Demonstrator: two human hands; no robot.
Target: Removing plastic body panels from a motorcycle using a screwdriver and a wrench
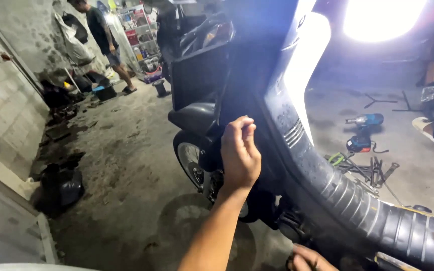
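Bare concrete floor (pixel 126 165) left of scooter (pixel 297 165), left hand (pixel 239 153) fingers pinched at panel edge, right hand (pixel 307 260) grip unclear.

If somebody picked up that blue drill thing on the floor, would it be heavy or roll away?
The blue power tool looks chunky, with a thick block at its base, so it is probably heavy for its size. It lies on the concrete floor with the handle sticking out, so it is unlikely to roll. Its hard casing would likely feel stiff.

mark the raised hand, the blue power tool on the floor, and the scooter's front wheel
raised hand (pixel 240 153), head view, back of the hand
blue power tool (pixel 365 131), head view, its body
front wheel (pixel 191 159), head view, tyre and rim
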